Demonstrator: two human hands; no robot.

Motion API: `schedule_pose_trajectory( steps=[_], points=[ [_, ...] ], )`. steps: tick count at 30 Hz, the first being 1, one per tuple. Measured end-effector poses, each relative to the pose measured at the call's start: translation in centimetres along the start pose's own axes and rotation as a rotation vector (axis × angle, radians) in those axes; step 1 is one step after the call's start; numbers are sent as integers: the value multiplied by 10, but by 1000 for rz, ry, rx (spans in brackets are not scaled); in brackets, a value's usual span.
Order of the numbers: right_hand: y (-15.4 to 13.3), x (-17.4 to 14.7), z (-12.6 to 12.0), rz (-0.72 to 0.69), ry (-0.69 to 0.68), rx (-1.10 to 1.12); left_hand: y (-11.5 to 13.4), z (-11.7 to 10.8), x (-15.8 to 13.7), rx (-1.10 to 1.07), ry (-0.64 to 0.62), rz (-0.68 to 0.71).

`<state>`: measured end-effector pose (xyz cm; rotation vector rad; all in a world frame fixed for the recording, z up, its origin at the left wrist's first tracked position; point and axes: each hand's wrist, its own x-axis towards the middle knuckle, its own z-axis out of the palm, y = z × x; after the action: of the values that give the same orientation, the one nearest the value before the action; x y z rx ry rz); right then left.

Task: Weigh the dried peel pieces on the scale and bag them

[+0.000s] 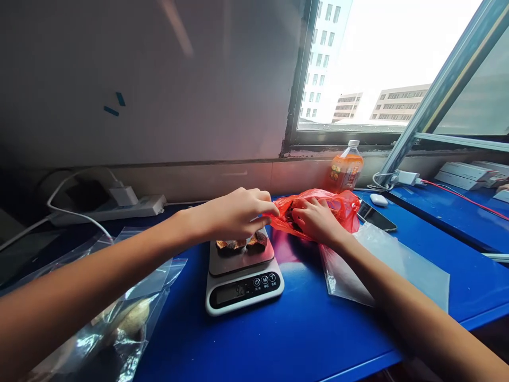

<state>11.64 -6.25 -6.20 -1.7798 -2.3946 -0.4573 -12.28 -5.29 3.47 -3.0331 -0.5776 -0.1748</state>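
The left hand (250,212) has its grip pinched on the edge of the red bag (347,206), which lies on the bench (246,350) just right of the scale (243,267). The right hand (318,220) reaches into its mouth; whether that grip holds anything cannot be told. Dark dried pieces (256,242) sit on the scale, partly hidden by the left hand. A bottle (347,170) stands behind the bag, a phone (377,216) beside it, and a clear sleeve (413,268) under the right forearm.

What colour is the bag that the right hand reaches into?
The bag is red; the head view shows it.
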Motion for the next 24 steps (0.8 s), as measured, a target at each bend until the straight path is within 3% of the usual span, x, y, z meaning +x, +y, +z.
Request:
schedule_pose_trajectory(
  steps=[8, 12, 16, 19, 21, 22, 24],
  points=[
    [4, -3, 2, -94, -77, 77, 3, -4, -25, 131, 15, -1],
    [11, -4, 1, -177, -43, 130, 10, -11, -45, 199, 54, -26],
    [25, -8, -14, -166, 149, 209, 12, -15, -77, 199, 125, -87],
    [16, -21, -42, 15, 519, 342, 7, -10, -103, 125, 172, -235],
    [-5, -32, -64, 125, 716, 461, 0, -2, -117, 52, 176, -363],
    [-19, -36, -74, 118, 732, 515, -4, 4, -122, 10, 166, -421],
    [-50, -35, -85, -30, 595, 561, -14, 17, -129, -63, 141, -511]
  ],
)
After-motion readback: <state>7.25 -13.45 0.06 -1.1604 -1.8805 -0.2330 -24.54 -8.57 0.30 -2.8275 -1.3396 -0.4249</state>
